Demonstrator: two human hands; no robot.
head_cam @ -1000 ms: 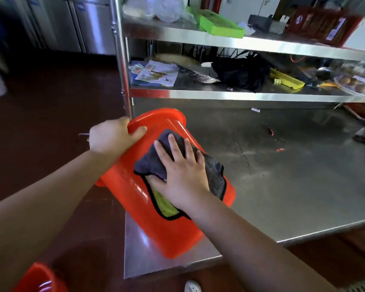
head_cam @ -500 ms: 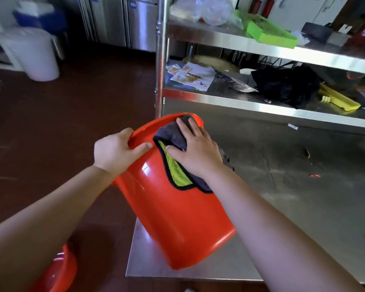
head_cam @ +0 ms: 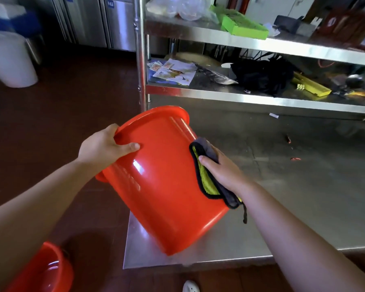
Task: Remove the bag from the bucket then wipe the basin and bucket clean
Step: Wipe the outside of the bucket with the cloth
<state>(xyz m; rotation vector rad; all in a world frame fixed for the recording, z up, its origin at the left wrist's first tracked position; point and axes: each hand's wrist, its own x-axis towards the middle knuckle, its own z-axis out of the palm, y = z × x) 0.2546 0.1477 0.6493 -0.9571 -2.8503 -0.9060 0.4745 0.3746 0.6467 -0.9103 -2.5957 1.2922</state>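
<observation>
The orange bucket [head_cam: 167, 182] lies tilted over the corner of the steel table [head_cam: 293, 197], its mouth turned away from me. My left hand [head_cam: 104, 147] grips the bucket's rim, thumb on the outer wall. My right hand [head_cam: 221, 170] presses a grey and yellow-green cloth [head_cam: 207, 180] flat against the bucket's right side. The orange basin [head_cam: 44, 270] sits low at the bottom left, only partly in view. A black bag [head_cam: 261, 75] rests on the lower shelf behind the table.
A steel shelf rack [head_cam: 261, 100] stands at the table's back, holding papers [head_cam: 173, 71], a green tray [head_cam: 242, 25] and a yellow tool [head_cam: 310, 86]. A white bin [head_cam: 11, 60] stands on the dark red floor at the left. Steel cabinets line the far wall.
My right hand has slid the cloth from the bucket's top near the rim round to its right side. The left hand keeps its grip on the rim.
</observation>
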